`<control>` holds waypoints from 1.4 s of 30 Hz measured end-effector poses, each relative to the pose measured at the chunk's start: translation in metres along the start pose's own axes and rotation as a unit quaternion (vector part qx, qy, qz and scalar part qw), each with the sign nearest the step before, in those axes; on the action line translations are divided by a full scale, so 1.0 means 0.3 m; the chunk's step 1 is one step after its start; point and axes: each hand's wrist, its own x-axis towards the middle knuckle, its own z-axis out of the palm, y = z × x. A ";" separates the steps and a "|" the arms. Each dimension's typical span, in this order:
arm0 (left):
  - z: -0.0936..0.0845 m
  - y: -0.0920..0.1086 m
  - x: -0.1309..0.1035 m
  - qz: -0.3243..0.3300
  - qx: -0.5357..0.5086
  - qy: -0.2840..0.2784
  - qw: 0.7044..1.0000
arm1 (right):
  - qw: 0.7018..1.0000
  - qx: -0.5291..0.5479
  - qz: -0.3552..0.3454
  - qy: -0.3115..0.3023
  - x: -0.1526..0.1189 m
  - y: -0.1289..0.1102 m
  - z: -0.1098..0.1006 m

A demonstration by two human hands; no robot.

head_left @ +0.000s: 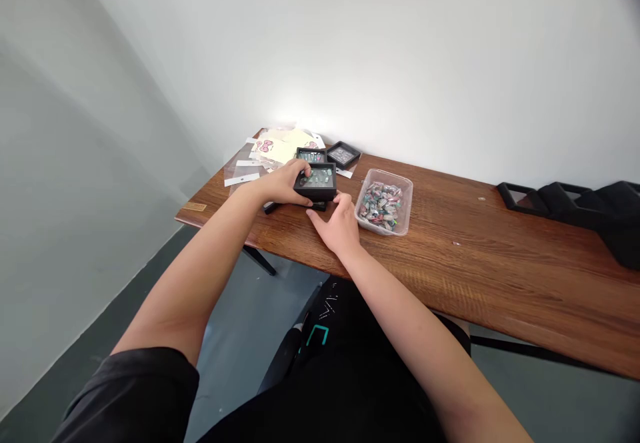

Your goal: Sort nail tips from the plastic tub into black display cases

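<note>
My left hand is closed on a black display frame with a clear window. Small greenish pieces show behind that window, and my fingers lie over its left side. This frame sits above another black frame, mostly hidden beneath it. At the lower right corner of the stack, my right hand curls its fingers against the edge, thumb along the front; its exact grip is partly hidden. Just behind stands a similar frame with colored pieces. One more frame lies tilted near the wall.
A clear plastic tub of small wrapped pieces stands right of my right hand. Printed cards and clear bags lie at the left back. More black frames are piled at the far right of the wooden table, against the wall.
</note>
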 end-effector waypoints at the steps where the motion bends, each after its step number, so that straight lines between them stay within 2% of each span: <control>1: 0.001 -0.002 -0.006 -0.001 0.000 0.001 1.000 | 1.000 0.018 0.006 0.001 0.008 0.005 0.000; 6: 0.007 -0.013 -0.042 -0.015 -0.004 -0.001 1.000 | 0.995 0.093 0.019 -0.011 0.048 0.023 -0.003; 11: 0.006 -0.008 -0.053 -0.033 -0.003 -0.017 0.999 | 0.993 0.107 0.021 -0.040 0.088 0.027 -0.001; 20: -0.011 0.032 -0.067 -0.053 -0.001 -0.032 0.998 | 0.981 0.126 -0.035 -0.142 0.184 0.048 -0.004; 28: 0.010 0.054 -0.085 -0.008 -0.031 -0.049 0.998 | 0.971 0.153 -0.033 -0.178 0.135 0.115 -0.094; 33: 0.026 0.085 -0.098 0.009 -0.035 -0.045 0.998 | 0.964 0.159 -0.054 -0.205 0.122 0.107 -0.144; 37: 0.025 0.088 -0.096 0.012 -0.037 -0.040 0.998 | 0.962 0.151 -0.066 -0.218 0.133 0.082 -0.144; 42: 0.022 0.079 -0.081 0.012 -0.043 -0.044 0.998 | 0.970 0.125 -0.056 -0.199 0.151 0.066 -0.121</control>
